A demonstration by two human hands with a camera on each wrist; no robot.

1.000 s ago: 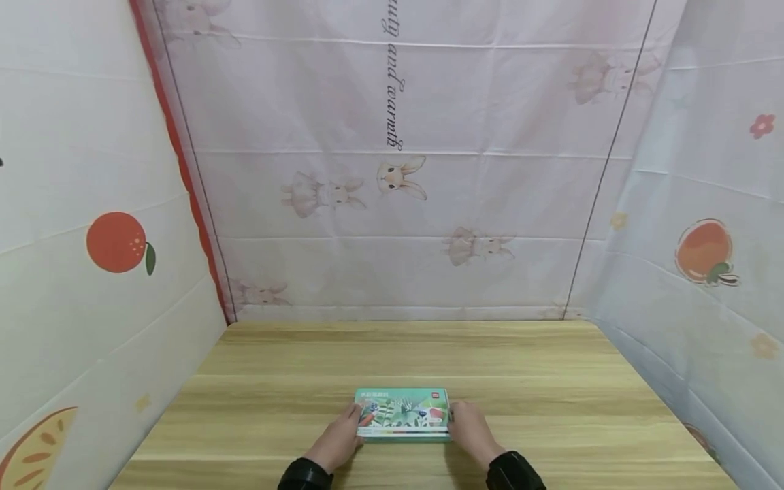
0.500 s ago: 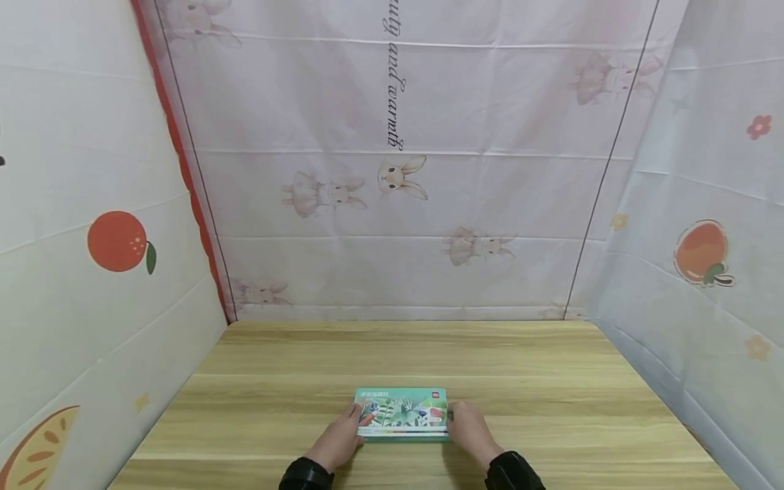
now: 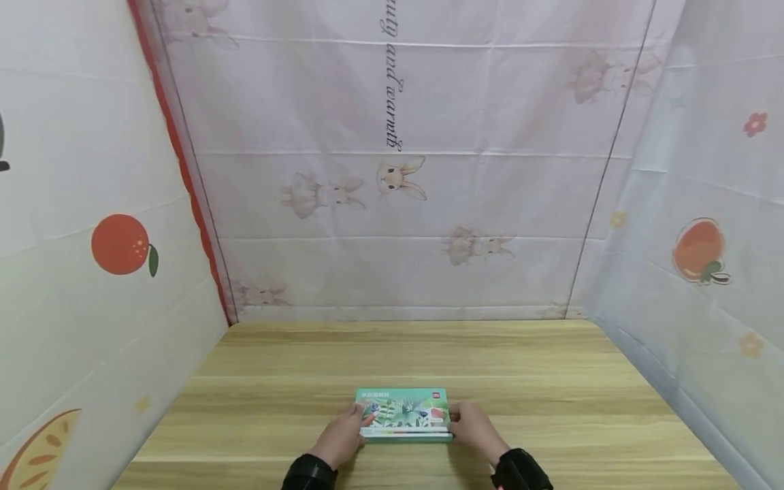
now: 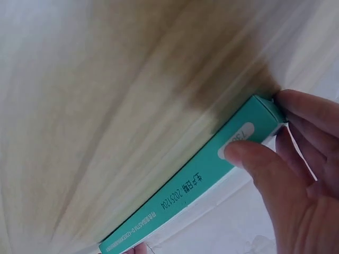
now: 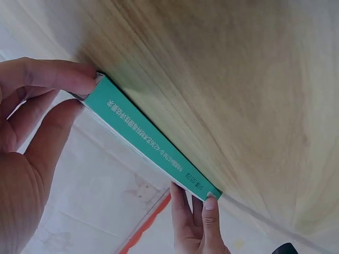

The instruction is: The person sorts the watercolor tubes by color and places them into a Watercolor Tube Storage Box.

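A flat green cardboard box (image 3: 404,412) with a plant picture on its lid lies near the front of the wooden table. My left hand (image 3: 340,435) grips its left end. In the left wrist view the left thumb (image 4: 241,153) presses on the printed green side, over a white oval label, with fingers round the end. At the opposite end is my right hand (image 3: 478,429). The right wrist view has the right index finger (image 5: 79,76) and thumb (image 5: 66,114) pinching at that end's edge, where a greyish surface shows. The box's contents are hidden.
The wooden table (image 3: 404,347) stretches out behind the box. A pale rabbit-print cloth (image 3: 343,272) hangs at the back, with fruit-print cloths at the left (image 3: 122,327) and right (image 3: 692,327). Both wrists wear black bands.
My right hand has shifted slightly to the right, and a small dark gap now shows between its fingers and the box end. The box and left hand moved very slightly right.
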